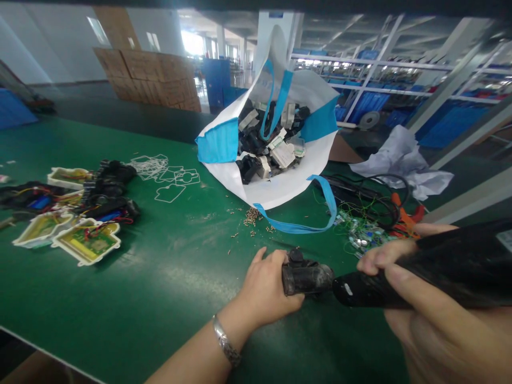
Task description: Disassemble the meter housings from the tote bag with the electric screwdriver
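Note:
My left hand, with a silver bracelet at the wrist, is closed around a small black device with a round knob on top. It is held just above the green table. My right hand grips a thick black electric screwdriver, which points left. Its rounded nose is at the right end of the device; whether they touch I cannot tell, and no bit shows. Beyond the left hand lies a small heap of brass-coloured screws, with several strewn around it.
A white bag with blue straps holds black and white casings. On the left lie opened casings with wires and circuit boards, near thin white gaskets. At the right are tangled wires and small parts, orange-handled pliers and crumpled paper.

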Tool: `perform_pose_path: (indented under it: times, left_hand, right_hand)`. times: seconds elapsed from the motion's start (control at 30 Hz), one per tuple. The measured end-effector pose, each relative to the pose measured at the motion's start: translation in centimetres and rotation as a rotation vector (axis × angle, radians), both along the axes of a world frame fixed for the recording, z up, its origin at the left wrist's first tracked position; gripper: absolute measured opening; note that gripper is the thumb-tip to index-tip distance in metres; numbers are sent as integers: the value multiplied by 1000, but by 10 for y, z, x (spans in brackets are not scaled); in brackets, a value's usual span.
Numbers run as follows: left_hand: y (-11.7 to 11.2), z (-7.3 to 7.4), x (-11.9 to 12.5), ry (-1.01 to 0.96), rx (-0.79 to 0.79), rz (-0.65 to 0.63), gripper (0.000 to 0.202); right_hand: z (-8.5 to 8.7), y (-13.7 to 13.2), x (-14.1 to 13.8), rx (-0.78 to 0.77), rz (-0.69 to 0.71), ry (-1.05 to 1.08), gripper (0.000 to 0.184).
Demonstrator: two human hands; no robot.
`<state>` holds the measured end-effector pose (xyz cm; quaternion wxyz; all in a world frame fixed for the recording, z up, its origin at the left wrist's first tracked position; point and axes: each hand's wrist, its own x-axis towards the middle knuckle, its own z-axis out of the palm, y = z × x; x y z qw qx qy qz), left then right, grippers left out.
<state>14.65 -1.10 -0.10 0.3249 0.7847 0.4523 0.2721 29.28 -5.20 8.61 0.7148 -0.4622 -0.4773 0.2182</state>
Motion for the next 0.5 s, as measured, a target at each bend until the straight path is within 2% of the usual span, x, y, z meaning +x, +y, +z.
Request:
perform_pose_path:
  times: [0.13,0.3,0.37,0.5]
  left_hand:
    - [-1,-2,0,17,18,-18,47]
    - [0,-2,-2,36,9,-24,48]
    - [2,-2,-7,54,3,-81,55]
    - [7,-3,-20,96,7,-290,71]
  right_hand:
    - [-1,4,0,22,-7,-15,33]
    - [1,3,-2,34,-27,-10,32]
    - [4,2,-2,18,-29,6,33]
    - [8,0,10,2,-72,-8,36]
